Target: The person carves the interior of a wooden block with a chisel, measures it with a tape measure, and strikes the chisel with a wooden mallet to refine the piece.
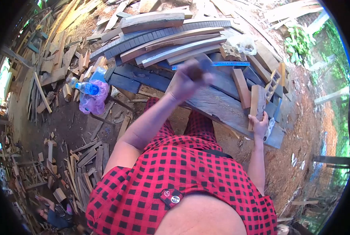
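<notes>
My left hand [186, 80] is raised over the bench, its fingers wrapped round a brown object with a grey end [205, 62]. Motion blur hides what kind of thing it is. At the right end of the plank bench [218, 102], my right hand [260, 125] grips the lower end of a wooden block [257, 100], thumb on one side and fingers on the other. Beside that block lies another reddish wooden block [241, 88]. A blue ruler [230, 63] rests across the bench behind my left hand.
Curved timber pieces [175, 39] are stacked along the bench's far side, near a clear plastic bag [243, 45]. At the left, a blue-labelled bottle [86, 88] sits with a pink bag [94, 102]. Wood offcuts [90, 156] litter the ground. Another person [55, 213] is at the lower left.
</notes>
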The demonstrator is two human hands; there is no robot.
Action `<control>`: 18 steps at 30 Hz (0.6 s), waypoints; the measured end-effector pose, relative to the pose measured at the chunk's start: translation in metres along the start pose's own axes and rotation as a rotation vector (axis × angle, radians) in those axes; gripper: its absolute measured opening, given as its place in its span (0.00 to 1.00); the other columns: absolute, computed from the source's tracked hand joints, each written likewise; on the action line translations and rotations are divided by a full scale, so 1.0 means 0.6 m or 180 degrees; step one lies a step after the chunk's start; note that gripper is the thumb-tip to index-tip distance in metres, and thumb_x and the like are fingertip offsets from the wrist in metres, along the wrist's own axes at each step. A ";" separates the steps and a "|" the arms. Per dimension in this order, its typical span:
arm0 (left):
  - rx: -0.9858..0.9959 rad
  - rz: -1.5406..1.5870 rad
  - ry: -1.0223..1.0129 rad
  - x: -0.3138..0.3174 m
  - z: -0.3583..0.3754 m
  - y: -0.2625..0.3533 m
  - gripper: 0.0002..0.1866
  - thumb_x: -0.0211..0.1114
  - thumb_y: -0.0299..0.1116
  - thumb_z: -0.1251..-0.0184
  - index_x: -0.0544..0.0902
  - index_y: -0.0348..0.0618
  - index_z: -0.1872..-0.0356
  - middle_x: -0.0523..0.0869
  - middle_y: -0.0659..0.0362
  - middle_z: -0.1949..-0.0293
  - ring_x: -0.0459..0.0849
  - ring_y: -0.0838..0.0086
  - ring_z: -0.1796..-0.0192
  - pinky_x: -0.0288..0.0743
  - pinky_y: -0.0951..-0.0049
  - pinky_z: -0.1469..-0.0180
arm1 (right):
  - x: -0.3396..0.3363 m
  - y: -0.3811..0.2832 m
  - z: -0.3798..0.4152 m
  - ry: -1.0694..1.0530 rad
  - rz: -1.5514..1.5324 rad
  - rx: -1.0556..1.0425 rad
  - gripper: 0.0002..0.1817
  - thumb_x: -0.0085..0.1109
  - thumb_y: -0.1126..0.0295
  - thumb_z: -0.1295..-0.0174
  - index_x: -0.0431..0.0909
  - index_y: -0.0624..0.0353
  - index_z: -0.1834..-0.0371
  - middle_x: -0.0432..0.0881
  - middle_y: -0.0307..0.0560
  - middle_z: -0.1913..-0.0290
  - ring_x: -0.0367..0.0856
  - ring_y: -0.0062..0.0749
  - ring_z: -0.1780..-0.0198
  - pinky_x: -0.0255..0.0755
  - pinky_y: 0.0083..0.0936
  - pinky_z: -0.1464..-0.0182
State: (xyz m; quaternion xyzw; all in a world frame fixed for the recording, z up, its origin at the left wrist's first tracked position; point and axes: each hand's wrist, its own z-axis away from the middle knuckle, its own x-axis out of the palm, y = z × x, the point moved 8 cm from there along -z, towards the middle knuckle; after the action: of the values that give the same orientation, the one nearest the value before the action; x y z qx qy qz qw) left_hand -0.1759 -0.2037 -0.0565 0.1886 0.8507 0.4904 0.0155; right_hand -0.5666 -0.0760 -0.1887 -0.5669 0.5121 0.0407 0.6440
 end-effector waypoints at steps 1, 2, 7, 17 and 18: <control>0.0016 0.0357 0.0426 -0.029 -0.022 0.011 0.08 0.72 0.24 0.41 0.81 0.42 0.64 0.82 0.66 0.72 0.77 0.86 0.72 0.72 0.82 0.69 | 0.004 0.000 -0.001 -0.0054 -0.0113 0.0096 0.47 0.76 0.58 0.62 0.70 0.74 0.38 0.78 0.65 0.42 0.75 0.50 0.39 0.66 0.35 0.36; -0.0072 0.0536 0.0627 -0.057 -0.036 0.014 0.07 0.71 0.27 0.40 0.82 0.41 0.63 0.81 0.67 0.74 0.76 0.87 0.75 0.68 0.85 0.74 | 0.007 -0.001 0.000 -0.0112 -0.0231 0.0183 0.46 0.75 0.58 0.62 0.70 0.74 0.38 0.78 0.65 0.43 0.76 0.50 0.40 0.67 0.35 0.36; -0.0050 0.0666 0.1005 -0.124 -0.070 0.007 0.13 0.66 0.37 0.34 0.73 0.42 0.57 0.74 0.65 0.79 0.73 0.79 0.81 0.67 0.81 0.78 | 0.012 0.012 -0.009 -0.0123 -0.0335 0.0110 0.45 0.74 0.58 0.62 0.71 0.73 0.39 0.79 0.66 0.44 0.77 0.52 0.41 0.67 0.35 0.37; 0.0216 0.0325 0.1046 -0.135 -0.052 -0.043 0.16 0.65 0.45 0.30 0.76 0.42 0.63 0.77 0.60 0.78 0.76 0.77 0.80 0.70 0.77 0.78 | 0.014 0.025 -0.005 0.0116 -0.0196 0.0089 0.46 0.74 0.56 0.63 0.71 0.72 0.38 0.78 0.67 0.43 0.75 0.55 0.40 0.67 0.38 0.36; 0.0303 0.0308 0.1005 -0.133 -0.052 -0.043 0.15 0.65 0.44 0.30 0.76 0.42 0.62 0.77 0.60 0.78 0.76 0.77 0.80 0.70 0.78 0.79 | 0.012 0.022 -0.004 0.0090 -0.0201 0.0107 0.47 0.74 0.55 0.63 0.71 0.72 0.38 0.77 0.67 0.43 0.75 0.55 0.40 0.66 0.38 0.36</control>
State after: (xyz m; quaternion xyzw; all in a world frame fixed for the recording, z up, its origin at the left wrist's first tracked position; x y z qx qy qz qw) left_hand -0.1163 -0.2680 -0.0747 0.1505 0.8548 0.4732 -0.1509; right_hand -0.5728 -0.0772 -0.2024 -0.5724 0.5037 0.0038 0.6470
